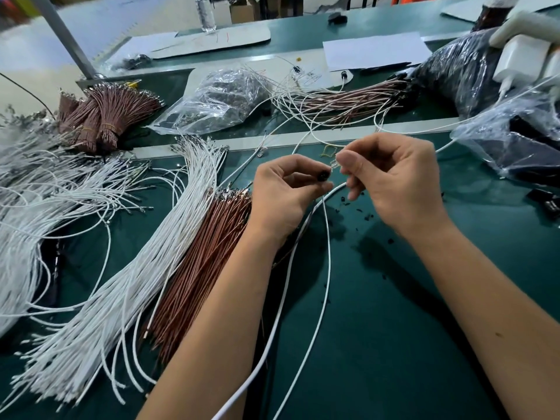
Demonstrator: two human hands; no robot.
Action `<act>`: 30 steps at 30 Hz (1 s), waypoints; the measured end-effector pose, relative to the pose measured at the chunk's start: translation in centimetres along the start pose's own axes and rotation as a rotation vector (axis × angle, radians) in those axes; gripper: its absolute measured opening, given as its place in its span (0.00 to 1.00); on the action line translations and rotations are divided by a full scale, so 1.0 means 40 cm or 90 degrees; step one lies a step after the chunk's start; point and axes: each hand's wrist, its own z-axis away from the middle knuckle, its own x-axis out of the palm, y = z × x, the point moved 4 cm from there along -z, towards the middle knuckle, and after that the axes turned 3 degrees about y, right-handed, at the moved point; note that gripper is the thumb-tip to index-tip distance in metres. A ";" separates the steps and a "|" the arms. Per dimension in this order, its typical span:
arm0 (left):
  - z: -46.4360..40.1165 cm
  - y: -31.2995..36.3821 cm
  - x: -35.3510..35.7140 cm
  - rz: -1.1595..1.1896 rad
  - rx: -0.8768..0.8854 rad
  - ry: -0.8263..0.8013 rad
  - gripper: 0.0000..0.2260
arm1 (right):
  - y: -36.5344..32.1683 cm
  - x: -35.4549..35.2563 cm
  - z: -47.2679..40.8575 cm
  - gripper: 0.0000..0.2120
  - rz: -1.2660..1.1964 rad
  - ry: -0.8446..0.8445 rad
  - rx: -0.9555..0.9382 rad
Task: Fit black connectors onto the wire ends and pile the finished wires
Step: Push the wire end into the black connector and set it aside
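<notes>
**Seating a Connector on a Wire End**

Holding the two parts close together, both hands work just above the green mat (394, 344). The left hand (285, 192) pinches a black connector (323, 176) between thumb and fingertips, its opening apparently turned toward the right hand. The right hand (394, 180) pinches the metal terminal (334, 163) of a white wire (328, 253), fingers curled tight around it. Terminal and connector sit just apart or barely touching; which cannot be told. This grip probably keeps the terminal aligned with the connector cavity, while the wire hangs free toward the person so it does not pull on the joint.

Stock lies within reach of the left hand. Just left of it sits a brown wire bundle (200, 268), and beyond that a white wire bundle (136, 268), terminals pointing away from the person. Far beyond the left hand, a clear bag (218, 101) holds small dark parts, likely connectors. Beyond the right hand lies a heap of wires (348, 101) with dark ends, likely the finished pile. To the right of that hand, a second clear bag (515, 144) holds dark items that cannot be identified. Black scraps (360, 210) dot the mat under the right hand.
</notes>
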 end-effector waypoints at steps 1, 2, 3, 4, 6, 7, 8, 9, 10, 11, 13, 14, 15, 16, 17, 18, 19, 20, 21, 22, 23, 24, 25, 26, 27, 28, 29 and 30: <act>0.001 0.002 0.000 0.004 0.004 -0.004 0.12 | -0.006 -0.002 0.001 0.07 0.008 -0.004 -0.018; 0.001 0.004 0.001 0.010 0.006 -0.007 0.12 | -0.010 -0.002 0.003 0.06 0.019 -0.009 -0.036; 0.001 0.006 0.002 0.015 0.007 -0.008 0.12 | -0.014 -0.001 0.006 0.05 0.033 -0.013 -0.053; 0.001 0.008 0.003 0.018 0.009 -0.009 0.13 | -0.018 0.000 0.008 0.05 0.050 -0.015 -0.071; 0.000 0.012 0.002 0.022 0.015 -0.010 0.13 | -0.021 0.004 0.013 0.06 0.078 -0.019 -0.093; 0.000 0.013 0.001 0.022 0.018 -0.010 0.13 | -0.022 0.006 0.014 0.06 0.090 -0.020 -0.099; 0.000 0.015 0.001 0.021 0.021 -0.011 0.13 | -0.022 0.007 0.015 0.06 0.104 -0.022 -0.106; 0.000 0.016 0.002 0.020 0.023 -0.012 0.12 | -0.024 0.009 0.015 0.06 0.123 -0.024 -0.116; 0.001 0.017 0.002 0.019 0.025 -0.014 0.12 | -0.025 0.011 0.015 0.06 0.145 -0.026 -0.128; 0.001 0.017 0.003 0.018 0.027 -0.016 0.11 | -0.026 0.012 0.015 0.06 0.166 -0.029 -0.139; 0.001 0.017 0.004 0.008 0.029 -0.019 0.11 | -0.027 0.012 0.015 0.06 0.197 -0.038 -0.153; 0.000 0.017 0.004 0.001 0.029 -0.022 0.11 | -0.027 0.012 0.014 0.05 0.207 -0.041 -0.157; 0.000 0.017 0.003 -0.007 0.030 -0.026 0.11 | -0.028 0.011 0.014 0.05 0.216 -0.044 -0.160; 0.000 0.017 0.004 -0.016 0.031 -0.031 0.11 | -0.029 0.009 0.013 0.05 0.228 -0.048 -0.165; 0.000 0.018 0.004 -0.023 0.033 -0.037 0.10 | -0.031 0.008 0.013 0.06 0.245 -0.052 -0.172; 0.001 0.019 0.005 -0.029 0.034 -0.042 0.10 | -0.033 0.007 0.012 0.05 0.266 -0.057 -0.179; 0.002 0.019 0.006 -0.034 0.034 -0.044 0.10 | -0.034 0.006 0.011 0.05 0.282 -0.063 -0.184; 0.002 0.019 0.005 -0.038 0.035 -0.046 0.10 | -0.034 0.005 0.010 0.05 0.289 -0.070 -0.183; 0.002 0.019 0.004 -0.044 0.035 -0.047 0.10 | -0.033 0.004 0.008 0.05 0.286 -0.081 -0.177; 0.002 0.019 0.003 -0.054 0.038 -0.052 0.10 | -0.030 0.002 0.006 0.05 0.277 -0.095 -0.163; 0.002 0.019 0.003 -0.070 0.044 -0.060 0.10 | -0.026 -0.001 0.005 0.05 0.263 -0.110 -0.145; 0.002 0.019 0.004 -0.087 0.050 -0.070 0.10 | -0.022 -0.003 0.004 0.05 0.247 -0.123 -0.124; 0.002 0.019 0.005 -0.102 0.054 -0.078 0.10 | -0.018 -0.007 0.003 0.05 0.232 -0.131 -0.103; 0.002 0.019 0.005 -0.111 0.056 -0.083 0.10 | -0.014 -0.010 0.002 0.05 0.220 -0.136 -0.086; 0.001 0.020 0.003 -0.113 0.058 -0.085 0.11 | -0.010 -0.012 0.001 0.04 0.215 -0.139 -0.074; -0.001 0.020 0.003 -0.112 0.060 -0.087 0.12 | -0.008 -0.013 0.000 0.04 0.216 -0.142 -0.066; -0.002 0.019 0.002 -0.111 0.063 -0.088 0.12 | -0.004 -0.013 0.000 0.04 0.222 -0.145 -0.061; -0.004 0.018 0.003 -0.111 0.065 -0.090 0.13 | -0.001 -0.013 -0.001 0.04 0.228 -0.147 -0.057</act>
